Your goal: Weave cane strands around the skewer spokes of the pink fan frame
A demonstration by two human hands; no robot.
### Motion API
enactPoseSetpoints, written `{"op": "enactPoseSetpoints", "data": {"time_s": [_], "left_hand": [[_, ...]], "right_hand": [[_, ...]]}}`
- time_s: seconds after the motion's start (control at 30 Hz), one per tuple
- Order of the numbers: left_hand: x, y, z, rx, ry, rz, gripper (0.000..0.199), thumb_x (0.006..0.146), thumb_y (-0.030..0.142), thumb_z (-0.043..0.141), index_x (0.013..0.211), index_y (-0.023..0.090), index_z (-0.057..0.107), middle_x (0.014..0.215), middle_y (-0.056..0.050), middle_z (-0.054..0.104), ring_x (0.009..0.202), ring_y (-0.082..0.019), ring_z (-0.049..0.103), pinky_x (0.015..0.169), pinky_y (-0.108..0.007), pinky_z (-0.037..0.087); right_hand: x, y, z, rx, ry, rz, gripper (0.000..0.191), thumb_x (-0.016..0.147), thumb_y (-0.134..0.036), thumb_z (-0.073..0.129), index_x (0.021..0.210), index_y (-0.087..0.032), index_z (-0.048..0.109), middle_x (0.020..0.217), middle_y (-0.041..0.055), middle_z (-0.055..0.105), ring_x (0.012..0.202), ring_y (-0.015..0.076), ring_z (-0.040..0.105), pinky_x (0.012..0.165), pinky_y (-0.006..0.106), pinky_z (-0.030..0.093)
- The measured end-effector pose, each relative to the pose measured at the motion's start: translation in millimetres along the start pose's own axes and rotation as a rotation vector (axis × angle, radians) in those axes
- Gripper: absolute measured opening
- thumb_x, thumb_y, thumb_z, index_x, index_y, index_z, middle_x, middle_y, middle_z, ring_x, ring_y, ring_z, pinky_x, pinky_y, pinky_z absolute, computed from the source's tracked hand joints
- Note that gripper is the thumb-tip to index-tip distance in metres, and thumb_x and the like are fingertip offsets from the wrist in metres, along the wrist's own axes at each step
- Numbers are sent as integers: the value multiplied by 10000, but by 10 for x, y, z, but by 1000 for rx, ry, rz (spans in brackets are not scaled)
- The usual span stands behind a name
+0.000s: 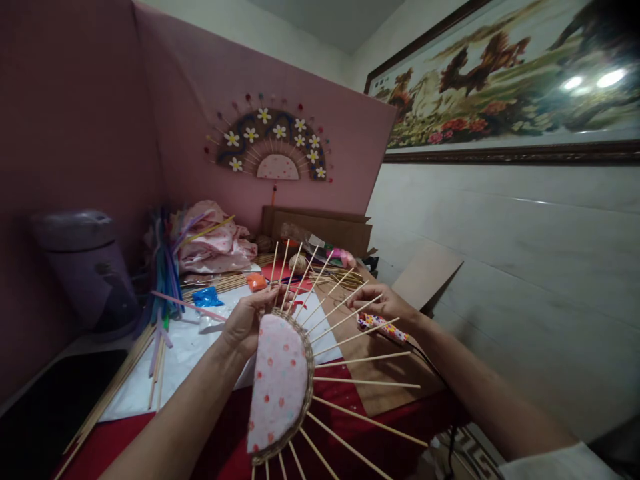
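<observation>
A half-round piece (280,383) covered in pink dotted cloth stands tilted in the middle, its curved edge bound with brown twine. Thin wooden sticks (370,360) fan out from that edge. My left hand (253,317) grips the piece at its upper end, near the first sticks. Over the sticks on the right is my right hand (377,301), its fingers pinched together; a thin strand seems to run from them, too fine to make out. Just below it lies a handled tool with a flower pattern (383,327) and a black cord.
A finished fan with white flowers (277,143) hangs on the pink board (350,140). Pink cloth (215,237), coloured pipe cleaners (167,267), blue (207,297) and orange packets (257,282), a twine ball (299,264) and cardboard (320,230) lie behind. A purple container (93,273) stands left.
</observation>
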State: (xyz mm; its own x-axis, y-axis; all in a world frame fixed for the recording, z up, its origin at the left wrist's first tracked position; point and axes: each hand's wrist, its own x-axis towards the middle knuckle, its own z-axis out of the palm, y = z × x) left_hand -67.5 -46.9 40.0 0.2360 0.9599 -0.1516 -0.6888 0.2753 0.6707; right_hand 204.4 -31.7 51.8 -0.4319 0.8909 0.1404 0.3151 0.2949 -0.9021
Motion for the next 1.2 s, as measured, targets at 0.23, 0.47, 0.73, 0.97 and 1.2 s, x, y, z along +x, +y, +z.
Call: {"op": "enactPoseSetpoints", "data": {"time_s": [0.23,0.47,0.73,0.97,1.2], "left_hand": [[10,-18,-14,12,-18,11,132,753,44,515,772,61,644,692,-114,686,579,-160,645,539,-247,529],[25,-19,-34,10,-47,-4,114,743,56,539,788,64,643,705,-109,688,589,-156,645,566,-249,529],[22,-9,-37,17,-50,-5,111,726,55,556,787,72,647,699,-105,691,560,-157,641,512,-237,513],[8,-8,-16,11,-25,-6,107,732,57,550,773,74,647,694,-104,687,583,-163,647,540,-251,527],[7,-9,-24,12,-52,-4,112,737,51,538,780,69,639,697,-108,683,573,-155,639,536,-242,519]], "right_hand": [[-5,-115,-71,52,72,-22,244,672,-371,694,714,-141,624,587,-29,518,520,66,427,504,215,328],[-17,-146,-34,29,87,21,254,643,-374,711,716,-141,641,629,-2,573,568,89,488,547,234,383],[-36,-133,-26,10,62,29,272,633,-369,726,747,-136,645,690,18,605,604,109,548,572,256,446],[-43,-21,-15,3,-47,5,244,674,-369,703,764,-153,633,725,18,597,594,111,551,544,249,447],[-34,58,64,-38,-68,9,235,698,-382,680,775,-168,626,699,6,573,580,107,512,533,240,406]]}}
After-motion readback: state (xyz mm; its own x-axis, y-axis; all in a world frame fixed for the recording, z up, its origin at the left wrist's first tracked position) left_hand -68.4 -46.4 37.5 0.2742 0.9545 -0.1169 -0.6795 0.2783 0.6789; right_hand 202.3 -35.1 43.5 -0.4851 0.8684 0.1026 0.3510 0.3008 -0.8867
